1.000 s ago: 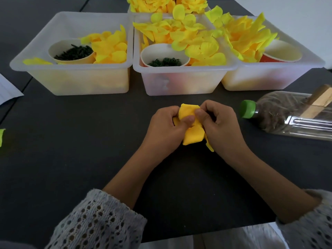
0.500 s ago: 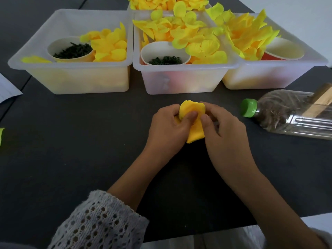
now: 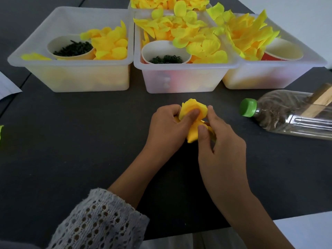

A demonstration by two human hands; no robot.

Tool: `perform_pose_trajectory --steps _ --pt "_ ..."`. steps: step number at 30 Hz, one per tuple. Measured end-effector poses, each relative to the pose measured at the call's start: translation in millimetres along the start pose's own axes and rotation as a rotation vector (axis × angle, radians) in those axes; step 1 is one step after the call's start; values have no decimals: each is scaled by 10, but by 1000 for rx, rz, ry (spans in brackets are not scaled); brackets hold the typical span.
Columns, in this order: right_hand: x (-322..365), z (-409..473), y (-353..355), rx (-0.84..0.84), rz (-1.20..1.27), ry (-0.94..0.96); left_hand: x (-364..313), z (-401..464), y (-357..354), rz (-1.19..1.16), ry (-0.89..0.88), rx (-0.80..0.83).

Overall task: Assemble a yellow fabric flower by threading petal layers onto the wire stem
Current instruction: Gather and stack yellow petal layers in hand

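Observation:
A small yellow fabric flower sits between my two hands above the dark table. My left hand grips its upper petals, with the thumb pressed on the front. My right hand pinches a lower petal layer from the right. The wire stem is hidden by my fingers and the petals. Loose yellow petals fill the bins at the back.
Three clear plastic bins stand in a row at the back, holding paper cups of dark green parts. A plastic bottle with a green cap lies at the right. A white paper edge shows at the left.
My right hand has slid down from the top of the flower to a lower petal. My left hand keeps its grip, and the flower's top has opened a little.

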State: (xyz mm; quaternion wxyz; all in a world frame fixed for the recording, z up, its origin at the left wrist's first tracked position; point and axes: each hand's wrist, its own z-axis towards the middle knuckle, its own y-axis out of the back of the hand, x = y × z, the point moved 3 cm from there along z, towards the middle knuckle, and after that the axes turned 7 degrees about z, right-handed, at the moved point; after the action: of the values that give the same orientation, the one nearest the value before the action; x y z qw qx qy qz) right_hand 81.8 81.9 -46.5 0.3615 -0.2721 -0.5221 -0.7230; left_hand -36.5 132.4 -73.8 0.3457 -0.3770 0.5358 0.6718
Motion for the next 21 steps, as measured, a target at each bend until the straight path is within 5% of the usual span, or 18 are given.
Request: perform_pose_trajectory --steps 21 --pt "-115 151 134 -210 222 -83 -22 -22 23 -40 -58 21"
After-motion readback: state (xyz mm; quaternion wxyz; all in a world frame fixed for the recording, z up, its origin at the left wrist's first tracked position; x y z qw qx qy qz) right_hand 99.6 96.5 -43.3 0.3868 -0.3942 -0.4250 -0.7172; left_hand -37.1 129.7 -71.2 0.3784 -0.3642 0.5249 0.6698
